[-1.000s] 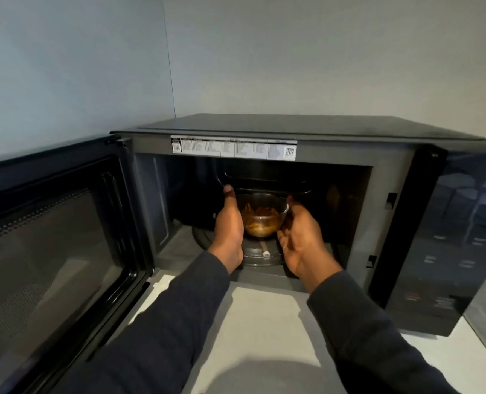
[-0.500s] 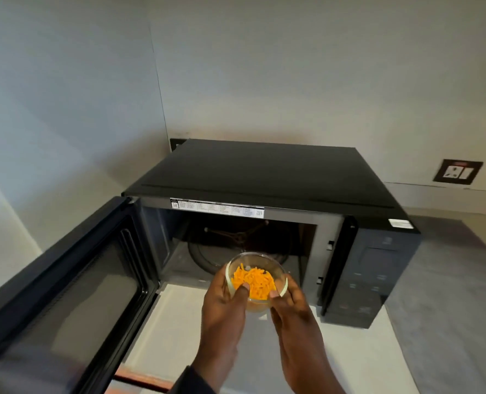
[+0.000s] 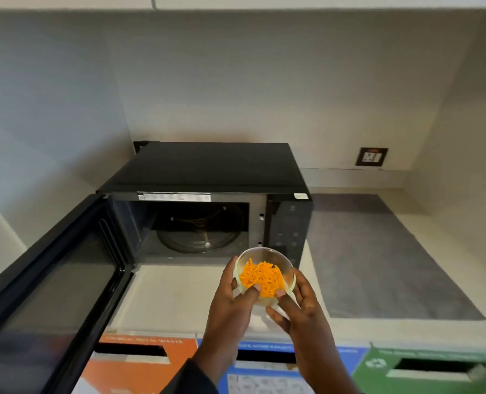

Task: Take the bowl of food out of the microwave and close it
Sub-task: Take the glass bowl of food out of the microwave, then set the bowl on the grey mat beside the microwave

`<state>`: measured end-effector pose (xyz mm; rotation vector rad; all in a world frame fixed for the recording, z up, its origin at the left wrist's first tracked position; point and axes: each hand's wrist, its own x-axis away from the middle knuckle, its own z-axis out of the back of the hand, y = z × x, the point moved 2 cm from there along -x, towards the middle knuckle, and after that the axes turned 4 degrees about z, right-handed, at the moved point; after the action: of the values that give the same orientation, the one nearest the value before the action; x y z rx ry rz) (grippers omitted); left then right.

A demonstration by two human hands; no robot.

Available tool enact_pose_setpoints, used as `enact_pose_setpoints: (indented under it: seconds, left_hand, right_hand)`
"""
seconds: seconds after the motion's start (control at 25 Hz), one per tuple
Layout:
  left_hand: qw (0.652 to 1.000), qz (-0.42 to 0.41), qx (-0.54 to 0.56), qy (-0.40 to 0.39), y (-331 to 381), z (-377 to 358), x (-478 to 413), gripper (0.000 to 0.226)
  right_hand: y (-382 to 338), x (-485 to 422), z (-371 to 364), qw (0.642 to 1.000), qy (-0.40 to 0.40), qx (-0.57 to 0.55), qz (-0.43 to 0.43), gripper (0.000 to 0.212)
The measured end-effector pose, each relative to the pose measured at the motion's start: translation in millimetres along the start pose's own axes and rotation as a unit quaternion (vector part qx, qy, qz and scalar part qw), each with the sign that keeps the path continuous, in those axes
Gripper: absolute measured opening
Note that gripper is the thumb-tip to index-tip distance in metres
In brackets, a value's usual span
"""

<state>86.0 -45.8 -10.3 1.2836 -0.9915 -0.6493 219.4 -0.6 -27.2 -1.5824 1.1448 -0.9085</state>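
Both hands, left hand (image 3: 230, 305) & right hand (image 3: 301, 308), cup the bowl (image 3: 265, 275), fingers curled round it. Keep it level, set it on the counter (image 3: 176, 297). Microwave door (image 3: 51, 285) wide open, needs shutting

You face pale corner walls (image 3: 236, 81), wall socket (image 3: 371, 156) right, beige counter (image 3: 165, 302), grey mat (image 3: 378, 251), coloured waste bins (image 3: 139, 362) below.

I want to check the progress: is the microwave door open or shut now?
Open. The door swings out to the left, so the cavity and its empty turntable are visible.
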Motion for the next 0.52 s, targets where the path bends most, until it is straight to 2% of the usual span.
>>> enact_pose_setpoints:
  seconds: [0.2, 0.52]
  left_hand:
    - [0.995, -0.014, -0.025, -0.097, -4, -52, 31, 0.074]
    - [0.984, 0.0, 0.007, -0.181, -21, -127, 12, 0.071]
  right_hand:
    - [-12, 30, 64, 0.998, 0.054, 0.018, 0.036, 0.061]
    - [-18, 24, 135, 0.99, 0.125, 0.032, 0.048, 0.061]
